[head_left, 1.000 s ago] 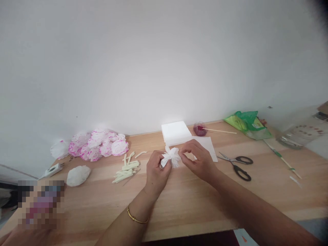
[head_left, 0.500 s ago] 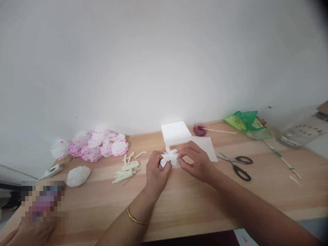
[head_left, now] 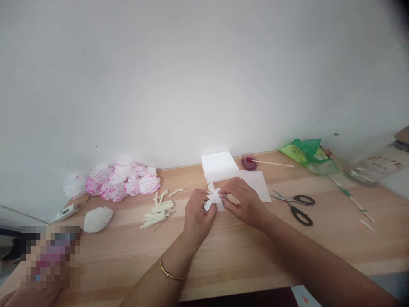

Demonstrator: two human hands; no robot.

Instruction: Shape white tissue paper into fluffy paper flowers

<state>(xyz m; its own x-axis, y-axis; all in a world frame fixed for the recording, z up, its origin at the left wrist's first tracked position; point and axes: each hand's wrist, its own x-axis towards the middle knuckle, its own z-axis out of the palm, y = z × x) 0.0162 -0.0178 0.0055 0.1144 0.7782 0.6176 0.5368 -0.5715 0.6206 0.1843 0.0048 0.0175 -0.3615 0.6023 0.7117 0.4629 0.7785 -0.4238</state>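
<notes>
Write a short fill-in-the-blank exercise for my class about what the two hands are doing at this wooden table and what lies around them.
1. Both hands, left hand and right hand, hold a small white ____ flower.
2. The scissors lie to the ____ of the hands.
3. The finished flowers by the wall have ____ edges.
4. The left wrist wears a gold ____.

Missing words: paper; right; pink; bracelet

Scissors (head_left: 295, 205), pink-edged paper flowers (head_left: 123, 181)

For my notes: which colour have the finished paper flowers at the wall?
The paper flowers are white with pink edges, clearest in the head view, left of both hands.
</notes>
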